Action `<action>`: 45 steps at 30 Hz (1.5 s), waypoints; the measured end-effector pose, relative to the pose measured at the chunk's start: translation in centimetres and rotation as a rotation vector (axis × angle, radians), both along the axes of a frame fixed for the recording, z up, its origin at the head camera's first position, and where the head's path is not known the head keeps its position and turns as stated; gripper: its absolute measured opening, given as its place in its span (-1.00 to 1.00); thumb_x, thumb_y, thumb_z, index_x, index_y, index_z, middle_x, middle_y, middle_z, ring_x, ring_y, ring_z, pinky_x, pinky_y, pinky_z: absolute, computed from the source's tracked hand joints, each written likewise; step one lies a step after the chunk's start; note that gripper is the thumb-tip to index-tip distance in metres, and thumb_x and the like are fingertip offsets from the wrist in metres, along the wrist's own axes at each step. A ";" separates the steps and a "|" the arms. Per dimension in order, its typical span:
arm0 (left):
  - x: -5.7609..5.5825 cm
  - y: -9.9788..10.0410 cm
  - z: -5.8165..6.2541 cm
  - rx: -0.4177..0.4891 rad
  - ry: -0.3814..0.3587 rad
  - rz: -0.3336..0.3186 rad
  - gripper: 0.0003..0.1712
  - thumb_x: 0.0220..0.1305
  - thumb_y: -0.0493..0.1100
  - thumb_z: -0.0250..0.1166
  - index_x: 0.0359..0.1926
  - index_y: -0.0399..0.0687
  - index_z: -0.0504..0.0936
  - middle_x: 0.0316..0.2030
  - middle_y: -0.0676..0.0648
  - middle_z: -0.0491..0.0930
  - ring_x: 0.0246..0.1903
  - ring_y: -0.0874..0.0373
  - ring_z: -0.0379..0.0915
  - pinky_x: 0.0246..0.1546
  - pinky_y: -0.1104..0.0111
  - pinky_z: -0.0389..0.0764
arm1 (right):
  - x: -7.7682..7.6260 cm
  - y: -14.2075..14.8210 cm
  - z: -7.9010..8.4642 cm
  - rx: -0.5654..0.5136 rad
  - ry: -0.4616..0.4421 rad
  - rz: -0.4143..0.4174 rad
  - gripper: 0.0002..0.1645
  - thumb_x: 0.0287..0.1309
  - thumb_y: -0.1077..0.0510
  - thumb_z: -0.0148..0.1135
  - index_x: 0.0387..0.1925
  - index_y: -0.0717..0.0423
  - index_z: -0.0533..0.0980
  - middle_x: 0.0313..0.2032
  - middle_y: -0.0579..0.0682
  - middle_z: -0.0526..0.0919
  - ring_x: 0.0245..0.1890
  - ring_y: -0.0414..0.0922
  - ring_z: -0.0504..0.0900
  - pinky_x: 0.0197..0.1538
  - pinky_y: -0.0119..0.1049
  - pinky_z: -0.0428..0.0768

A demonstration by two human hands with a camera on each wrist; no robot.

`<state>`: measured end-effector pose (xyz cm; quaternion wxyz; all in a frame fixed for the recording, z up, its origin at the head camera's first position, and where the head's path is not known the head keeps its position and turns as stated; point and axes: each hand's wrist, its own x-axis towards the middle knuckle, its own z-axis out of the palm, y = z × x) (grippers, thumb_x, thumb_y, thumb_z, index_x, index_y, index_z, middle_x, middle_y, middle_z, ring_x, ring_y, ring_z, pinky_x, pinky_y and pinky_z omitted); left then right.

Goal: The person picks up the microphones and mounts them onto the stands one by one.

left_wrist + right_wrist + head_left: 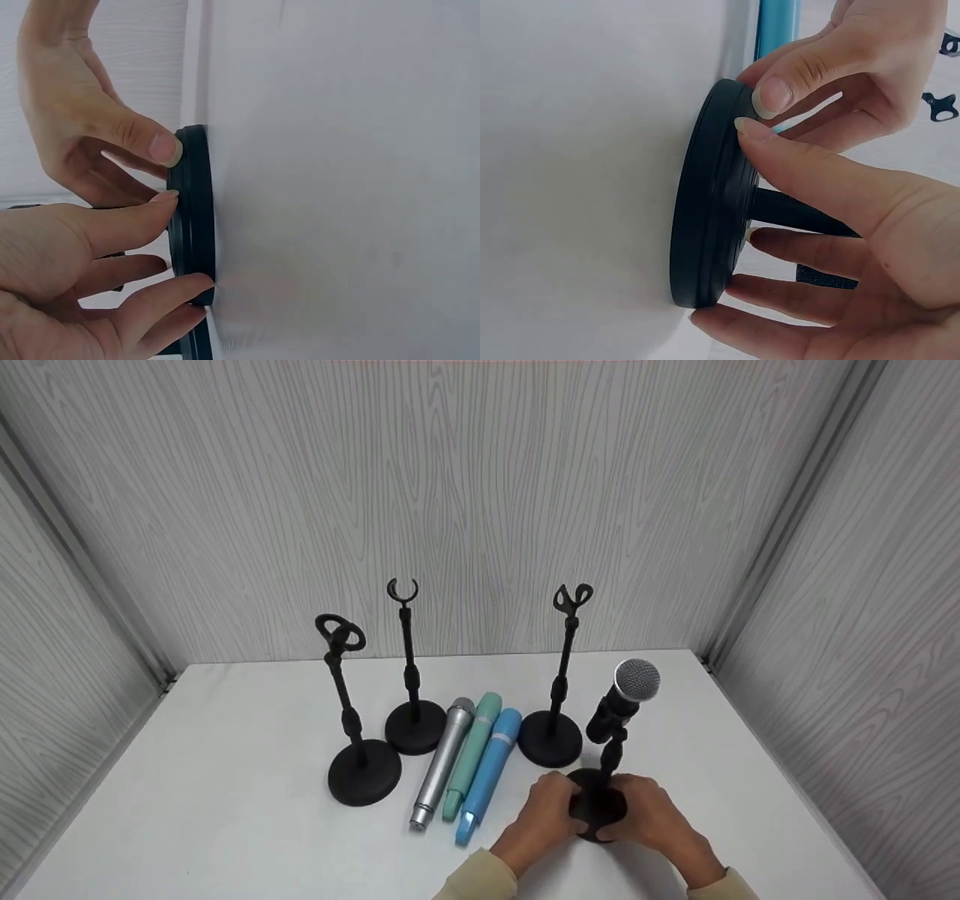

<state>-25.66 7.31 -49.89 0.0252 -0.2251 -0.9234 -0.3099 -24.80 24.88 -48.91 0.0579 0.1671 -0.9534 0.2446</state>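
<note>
Black round-based microphone stand [611,754] is standing right-front on the white tabletop [225,795], bearing a silver-mesh-headed black microphone [622,703]. My left hand [551,811] and right hand [651,814] are gripping its disc base [597,806] from opposite sides, presumably steadying it. Wrist views are showing my thumbs [781,148] nearly meeting; only the head view is framing base and whole microphone together.

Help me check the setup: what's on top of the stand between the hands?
A tilted microphone, silver head uppermost. Where the stand grips its black body, the surface is covered.
</note>
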 end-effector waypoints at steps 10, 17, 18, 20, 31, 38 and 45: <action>-2.3 3.0 -0.3 0.052 0.021 -0.055 -0.82 -0.13 -0.38 0.48 -0.40 -0.14 0.74 -0.45 -0.02 0.67 -0.41 0.33 0.31 -0.38 0.53 0.43 | -1.6 2.4 0.2 0.025 -0.043 -0.086 -0.52 -0.49 0.14 0.64 -0.37 0.05 0.60 -0.38 -0.09 0.68 -0.39 -0.17 0.53 -0.28 -0.17 0.50; -4.1 5.0 -0.6 0.061 0.011 -0.040 -0.75 -0.08 -0.32 0.49 -0.27 -0.15 0.75 -0.32 -0.02 0.70 -0.26 0.32 0.49 -0.19 0.49 0.54 | -2.9 4.4 -0.1 0.022 -0.043 -0.113 -0.52 -0.43 0.15 0.61 -0.31 0.12 0.62 -0.32 0.03 0.71 -0.32 -0.04 0.60 -0.21 -0.07 0.52; -4.2 5.3 -0.7 0.063 0.012 -0.037 -0.73 -0.08 -0.31 0.50 -0.25 -0.16 0.75 -0.30 -0.03 0.70 -0.23 0.30 0.51 -0.16 0.48 0.54 | -3.1 4.7 -0.2 0.020 -0.036 -0.110 -0.51 -0.44 0.16 0.61 -0.31 0.14 0.62 -0.31 0.05 0.71 -0.30 -0.02 0.61 -0.20 -0.06 0.52; -4.6 5.7 -0.8 0.065 0.020 -0.032 -0.71 -0.07 -0.29 0.50 -0.22 -0.17 0.74 -0.27 -0.05 0.70 -0.19 0.26 0.54 -0.12 0.46 0.55 | -3.5 5.2 -0.3 0.009 -0.023 -0.100 -0.49 -0.46 0.18 0.61 -0.29 0.17 0.63 -0.30 0.08 0.72 -0.28 0.02 0.62 -0.17 -0.02 0.52; -7.2 7.3 -1.4 -0.034 0.120 -0.042 -0.67 -0.11 -0.32 0.49 -0.21 -0.08 0.75 -0.27 -0.02 0.68 -0.19 0.22 0.54 -0.09 0.46 0.54 | -6.3 7.0 -0.1 0.063 -0.052 -0.147 -0.47 -0.43 0.22 0.59 -0.26 0.21 0.61 -0.28 0.15 0.70 -0.24 0.11 0.62 -0.11 0.05 0.52; -8.2 8.5 -1.9 -0.049 0.129 -0.022 -0.77 -0.01 -0.37 0.40 -0.28 -0.03 0.74 -0.31 -0.01 0.65 -0.23 0.22 0.54 -0.19 0.47 0.54 | -7.8 8.0 0.0 0.057 -0.098 -0.174 -0.35 -0.39 0.24 0.59 -0.10 0.28 0.58 -0.13 0.27 0.67 -0.08 0.26 0.58 0.01 0.12 0.50; -8.4 9.0 -1.4 -0.048 0.108 -0.014 -0.76 0.04 -0.39 0.35 -0.24 -0.06 0.74 -0.28 -0.05 0.65 -0.20 0.18 0.55 -0.15 0.42 0.56 | -8.6 8.6 0.3 0.064 -0.120 -0.181 -0.32 -0.39 0.23 0.59 -0.06 0.26 0.57 -0.09 0.28 0.66 -0.04 0.28 0.56 0.05 0.15 0.48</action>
